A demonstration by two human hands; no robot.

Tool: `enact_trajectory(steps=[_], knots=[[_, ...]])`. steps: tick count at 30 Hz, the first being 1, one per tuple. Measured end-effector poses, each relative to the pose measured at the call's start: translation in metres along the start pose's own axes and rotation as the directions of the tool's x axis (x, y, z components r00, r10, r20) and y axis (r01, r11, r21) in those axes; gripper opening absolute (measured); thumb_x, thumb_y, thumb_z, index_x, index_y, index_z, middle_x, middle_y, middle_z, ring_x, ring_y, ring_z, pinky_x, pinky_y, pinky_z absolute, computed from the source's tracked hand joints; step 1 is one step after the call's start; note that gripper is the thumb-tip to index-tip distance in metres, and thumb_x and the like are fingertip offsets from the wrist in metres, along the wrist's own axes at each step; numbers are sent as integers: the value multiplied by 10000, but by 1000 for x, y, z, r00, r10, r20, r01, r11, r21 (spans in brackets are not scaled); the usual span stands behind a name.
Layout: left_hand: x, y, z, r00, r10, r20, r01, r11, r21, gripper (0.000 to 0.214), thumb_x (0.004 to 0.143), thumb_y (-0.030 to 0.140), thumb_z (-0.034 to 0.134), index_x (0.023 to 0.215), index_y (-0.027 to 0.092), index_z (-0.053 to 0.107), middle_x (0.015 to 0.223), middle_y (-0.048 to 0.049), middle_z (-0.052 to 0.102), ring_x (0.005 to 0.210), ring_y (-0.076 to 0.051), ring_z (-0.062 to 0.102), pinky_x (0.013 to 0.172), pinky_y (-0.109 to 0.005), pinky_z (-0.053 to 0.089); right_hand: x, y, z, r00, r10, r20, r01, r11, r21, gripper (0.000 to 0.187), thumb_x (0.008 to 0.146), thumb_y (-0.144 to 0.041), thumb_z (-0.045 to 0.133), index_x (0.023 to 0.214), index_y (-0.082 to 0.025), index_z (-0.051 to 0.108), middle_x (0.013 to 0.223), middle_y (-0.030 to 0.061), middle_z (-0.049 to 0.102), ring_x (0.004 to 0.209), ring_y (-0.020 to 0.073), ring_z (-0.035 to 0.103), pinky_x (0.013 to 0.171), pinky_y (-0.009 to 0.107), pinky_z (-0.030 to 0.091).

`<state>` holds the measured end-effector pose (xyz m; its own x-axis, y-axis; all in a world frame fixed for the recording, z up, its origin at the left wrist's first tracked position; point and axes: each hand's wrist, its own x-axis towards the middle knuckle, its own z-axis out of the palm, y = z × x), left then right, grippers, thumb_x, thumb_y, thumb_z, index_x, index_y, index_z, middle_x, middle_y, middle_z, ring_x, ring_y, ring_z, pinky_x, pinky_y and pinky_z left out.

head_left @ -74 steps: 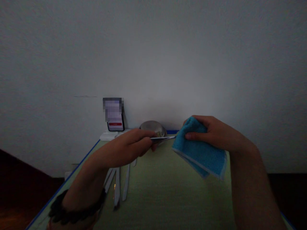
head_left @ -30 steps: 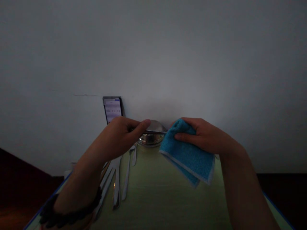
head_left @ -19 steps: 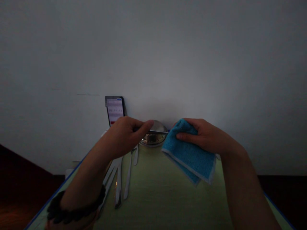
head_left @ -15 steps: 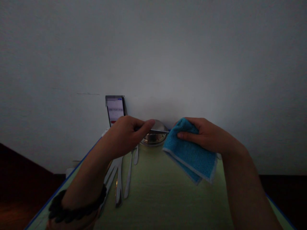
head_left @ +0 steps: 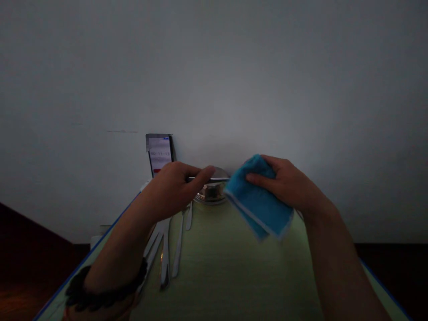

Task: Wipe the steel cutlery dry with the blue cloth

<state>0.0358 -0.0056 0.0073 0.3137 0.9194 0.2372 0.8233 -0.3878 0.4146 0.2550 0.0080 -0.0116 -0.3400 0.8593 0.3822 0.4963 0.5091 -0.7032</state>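
Note:
My left hand [head_left: 175,189] is closed, with its thumb laid along a thin metal piece of cutlery [head_left: 219,179]. Which kind it is I cannot make out, since one end lies in the hand and the other runs to the cloth. A folded blue cloth [head_left: 259,196] with a pale edge is pinched in my right hand [head_left: 284,183], its corners hanging over the table. The cloth meets the right end of the cutlery. Behind the cutlery, near the wall, stands a round shiny metal container [head_left: 211,192], partly hidden.
Several metal cutlery pieces [head_left: 178,249] lie left of centre on the pale green table [head_left: 227,267], partly under my left arm. A phone [head_left: 161,154] showing a timer leans on the grey wall [head_left: 214,80] at the back left. The table has a blue edge.
My right hand and the cloth have shifted slightly up and left along the cutlery. My left hand has stayed nearly in place, still holding the cutlery.

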Motion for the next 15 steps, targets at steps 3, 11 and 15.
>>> enact_trajectory(steps=[3,11,15], knots=[[-3,10,1,997,76,20,-74,996,-55,459,845,452,349,589,144,573,440,51,380,412,-68,340,412,-178,247,6,3,7,939,40,-341,-2,994,110,285,764,-451,510,839,-183,573,753,17,601,656,143,541,578,269,433],[-4,16,14,985,152,75,-151,988,-20,431,847,456,353,685,151,609,478,39,473,422,-73,404,406,-184,236,5,12,5,932,141,-333,-33,950,310,300,755,-472,513,875,-201,556,803,23,611,655,148,563,579,283,462],[-4,-3,0,986,127,112,-125,992,-29,404,828,465,397,716,160,636,479,42,475,422,-73,412,404,-173,267,-1,7,-1,994,108,-4,-106,978,181,292,747,-458,536,882,-201,566,806,18,633,661,147,581,570,266,463]])
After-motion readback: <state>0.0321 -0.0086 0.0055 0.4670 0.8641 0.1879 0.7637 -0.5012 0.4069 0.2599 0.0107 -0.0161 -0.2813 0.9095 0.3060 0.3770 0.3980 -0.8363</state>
